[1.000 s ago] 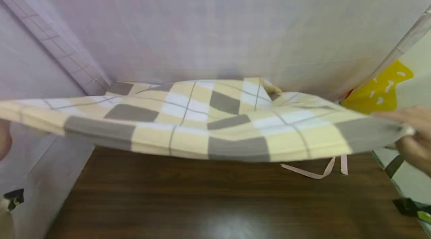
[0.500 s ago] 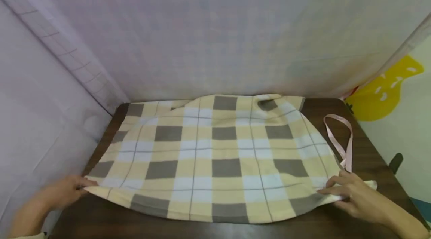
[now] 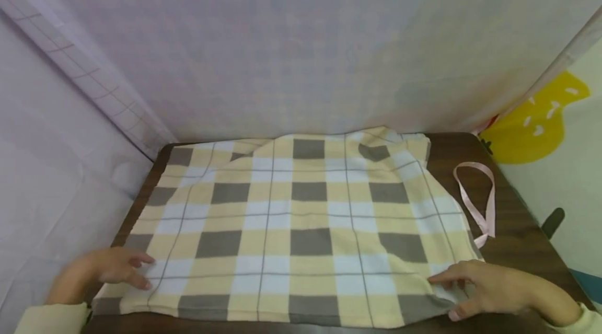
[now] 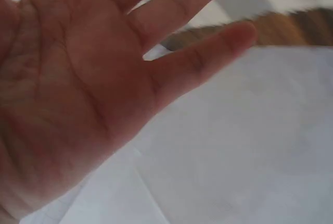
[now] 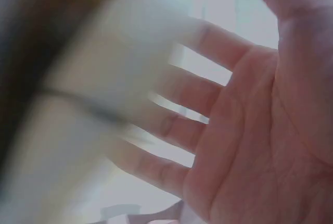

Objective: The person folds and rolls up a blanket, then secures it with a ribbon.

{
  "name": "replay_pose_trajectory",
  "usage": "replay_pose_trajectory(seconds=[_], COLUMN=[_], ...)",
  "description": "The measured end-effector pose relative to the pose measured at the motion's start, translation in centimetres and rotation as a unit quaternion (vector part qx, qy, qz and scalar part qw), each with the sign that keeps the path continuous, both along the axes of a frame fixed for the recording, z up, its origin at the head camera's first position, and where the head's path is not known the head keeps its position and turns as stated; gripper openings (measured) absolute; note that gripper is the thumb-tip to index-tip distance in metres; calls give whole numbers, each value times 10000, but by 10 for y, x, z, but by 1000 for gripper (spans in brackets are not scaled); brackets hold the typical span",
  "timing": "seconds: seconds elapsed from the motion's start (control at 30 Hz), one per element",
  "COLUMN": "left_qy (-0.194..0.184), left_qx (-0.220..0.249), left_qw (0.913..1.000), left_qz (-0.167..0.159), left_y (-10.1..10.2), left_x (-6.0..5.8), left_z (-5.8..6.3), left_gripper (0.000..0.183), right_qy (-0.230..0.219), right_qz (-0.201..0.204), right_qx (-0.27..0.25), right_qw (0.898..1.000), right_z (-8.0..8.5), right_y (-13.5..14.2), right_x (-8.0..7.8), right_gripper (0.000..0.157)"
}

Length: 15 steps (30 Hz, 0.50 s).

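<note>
A checked cloth (image 3: 308, 250) in cream, white and grey lies spread over the dark wooden table (image 3: 522, 245), its front edge near the table's front. Small folds show at its back right, and the right front corner is bunched. At the left front part of the cloth is my left hand (image 3: 115, 268); the left wrist view shows its palm (image 4: 78, 78) bare and the fingers spread. My right hand (image 3: 494, 287) is at the right front corner, thumb apart from the fingers. In the right wrist view its fingers (image 5: 179, 125) are nearly straight, with blurred cloth (image 5: 99, 78) by the fingertips.
A looped pink ribbon (image 3: 489, 208) lies right of the cloth. Pale hanging fabric (image 3: 282, 52) closes off the back, and white sheeting (image 3: 70, 167) stands at the left. A yellow shape (image 3: 531, 135) and a dark rounded piece (image 3: 552, 221) are beyond the right table edge.
The raised cloth came down onto the table, and its front edge has settled flatter and nearer. Both hands, which held its front corners, have let go and the left has moved slightly inward.
</note>
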<state>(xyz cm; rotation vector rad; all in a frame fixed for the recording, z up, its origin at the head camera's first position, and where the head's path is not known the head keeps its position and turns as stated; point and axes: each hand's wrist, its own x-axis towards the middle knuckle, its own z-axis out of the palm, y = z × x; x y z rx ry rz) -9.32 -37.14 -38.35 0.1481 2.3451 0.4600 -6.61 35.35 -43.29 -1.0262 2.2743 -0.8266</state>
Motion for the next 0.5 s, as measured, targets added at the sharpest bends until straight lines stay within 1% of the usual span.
replay_pose_trajectory(seconds=[0.03,0.1,0.17,0.2,0.27,0.33,0.4,0.43,0.5], left_qy=[140,379,585,621,772,921,1132,1232,1429], left_qx=[13,86,85,132,147,138,143,136,205], left_qw=[9998,9987,9976,9974,9961,9950,9928,9917,9892], left_qz=[-132,-319,-364,-348,-388,-373,-367,-334,-248], left_y=[4,13,22,26,33,38,41,42,43], left_x=[-5,-16,-27,-32,-42,-53,-64,-70,-82], left_z=[2,6,9,10,12,12,12,11,8], left_gripper=[59,63,65,66,68,70,68,67,64], right_qy=[-178,-136,332,656,1264,1726,1913,1932,1823], right_qz=[-100,-228,-406,-543,-894,-1313,-1701,-1860,-2162], right_qx=[149,322,387,401,412,483,511,552,665], right_qw=[9997,9991,9979,9956,9871,9750,9653,9618,9569], right_z=[6,17,27,31,36,39,39,38,34], right_y=[-2,-5,-7,-8,-8,-8,-7,-6,-2], right_x=[-6,-21,-36,-43,-59,-75,-92,-100,-114], right_gripper=[47,44,42,41,38,39,40,41,43])
